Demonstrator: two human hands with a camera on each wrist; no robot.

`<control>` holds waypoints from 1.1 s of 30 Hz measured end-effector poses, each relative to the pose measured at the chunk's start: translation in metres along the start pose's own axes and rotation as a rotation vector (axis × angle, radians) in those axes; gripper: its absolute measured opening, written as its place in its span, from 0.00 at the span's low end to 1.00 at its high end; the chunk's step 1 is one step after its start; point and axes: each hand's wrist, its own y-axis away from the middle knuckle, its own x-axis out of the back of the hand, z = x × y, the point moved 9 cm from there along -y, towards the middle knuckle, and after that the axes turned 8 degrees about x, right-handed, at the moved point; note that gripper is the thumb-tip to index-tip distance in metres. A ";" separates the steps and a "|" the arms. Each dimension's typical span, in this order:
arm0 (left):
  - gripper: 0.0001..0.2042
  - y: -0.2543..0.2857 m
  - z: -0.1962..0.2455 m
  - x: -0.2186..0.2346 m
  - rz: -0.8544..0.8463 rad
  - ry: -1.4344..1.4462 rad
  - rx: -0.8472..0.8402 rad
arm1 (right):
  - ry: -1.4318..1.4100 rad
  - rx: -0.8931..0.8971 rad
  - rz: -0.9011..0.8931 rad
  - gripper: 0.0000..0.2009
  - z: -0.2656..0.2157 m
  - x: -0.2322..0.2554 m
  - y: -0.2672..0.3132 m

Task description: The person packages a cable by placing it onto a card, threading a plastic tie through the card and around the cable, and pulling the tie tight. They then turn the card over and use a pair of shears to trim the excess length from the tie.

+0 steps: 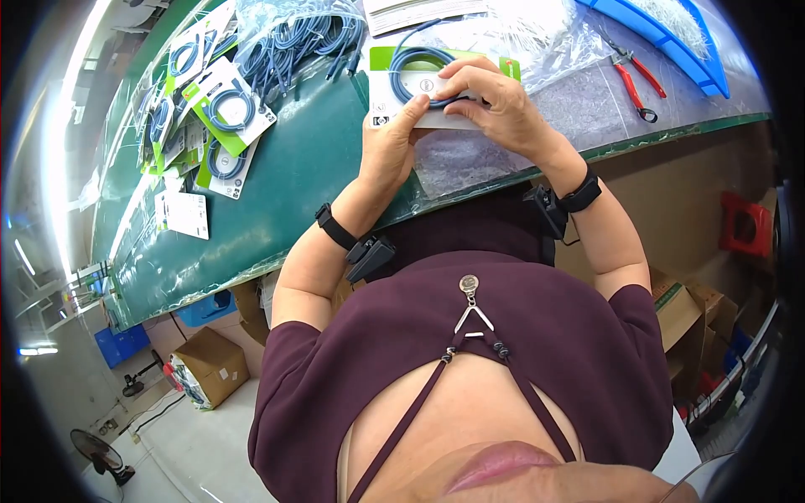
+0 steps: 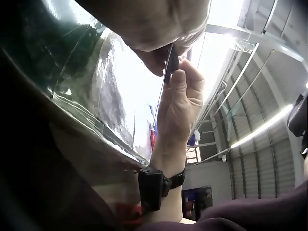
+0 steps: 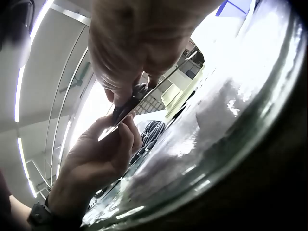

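A white backing card [image 1: 387,92] with a green top strip lies over the green table's near edge, and a coiled blue cable [image 1: 417,57] sits on it. My left hand [image 1: 392,138] pinches the card's near left part with thumb and fingers. My right hand [image 1: 495,96] curls over the card's right side and presses the cable coil. In the left wrist view the card edge [image 2: 167,65] stands thin between my left hand [image 2: 154,29] and my right hand [image 2: 180,101]. The right wrist view shows the card edge [image 3: 144,103] between my right hand [image 3: 139,43] and left hand [image 3: 101,154].
Several packed cable cards [image 1: 222,105] lie spread at the left of the green table [image 1: 293,176]. A bag of loose blue cables [image 1: 302,38] sits at the back. Red-handled pliers [image 1: 635,80] and a blue tray [image 1: 662,33] lie to the right. Cardboard boxes [image 1: 210,365] stand on the floor.
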 end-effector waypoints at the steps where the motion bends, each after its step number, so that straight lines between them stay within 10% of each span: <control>1: 0.15 0.000 0.001 0.000 0.012 -0.014 -0.005 | -0.001 -0.001 0.001 0.12 0.002 0.000 0.002; 9: 0.15 -0.006 0.007 0.003 0.066 -0.078 -0.109 | 0.209 0.271 -0.006 0.12 -0.016 0.007 0.003; 13: 0.15 -0.004 0.032 0.029 0.164 -0.084 -0.160 | 0.387 0.135 0.192 0.11 0.012 0.055 0.002; 16: 0.15 -0.004 0.058 0.055 0.245 -0.073 -0.241 | 0.258 -0.322 0.322 0.09 0.064 0.100 0.005; 19: 0.15 0.002 0.088 0.065 0.254 -0.033 -0.355 | 0.357 -0.159 -0.119 0.06 0.065 0.058 -0.020; 33: 0.15 -0.002 0.078 0.075 0.248 0.028 -0.265 | 0.818 0.130 -0.500 0.04 0.098 -0.001 -0.045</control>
